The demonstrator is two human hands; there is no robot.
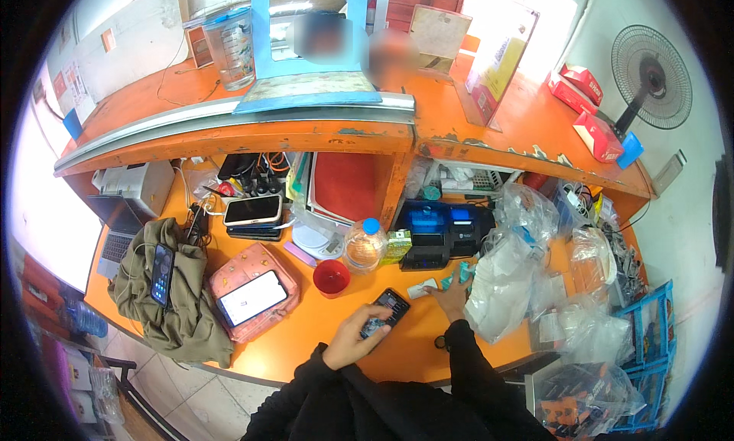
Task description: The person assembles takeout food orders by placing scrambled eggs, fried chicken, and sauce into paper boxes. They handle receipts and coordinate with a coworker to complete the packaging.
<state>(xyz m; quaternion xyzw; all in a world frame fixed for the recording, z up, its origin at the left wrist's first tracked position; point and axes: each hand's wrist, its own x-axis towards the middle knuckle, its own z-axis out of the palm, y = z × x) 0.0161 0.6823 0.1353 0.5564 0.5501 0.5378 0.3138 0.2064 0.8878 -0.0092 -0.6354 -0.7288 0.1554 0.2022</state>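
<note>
Bent over the near end of a dark smartphone (395, 303), my left hand (353, 338) grips it low over the orange desk, its screen lit and facing up. My right hand (453, 297) reaches forward with fingers spread. Its fingertips are beside a small white object (421, 288) and a crumpled teal piece (463, 274); whether they touch either is unclear. A red cup (332, 278) stands ahead of my left hand. Behind it are a clear bottle with a blue cap (365, 246) and a small green box (398, 246).
To the left lie a white-screened phone (254, 297) on a pink pouch (277, 267) and another phone (161, 274) on an olive garment (168, 326). A black-and-blue device (443, 238) stands ahead. White plastic bags (501, 288) crowd the right side. An orange shelf (306, 135) overhangs the back.
</note>
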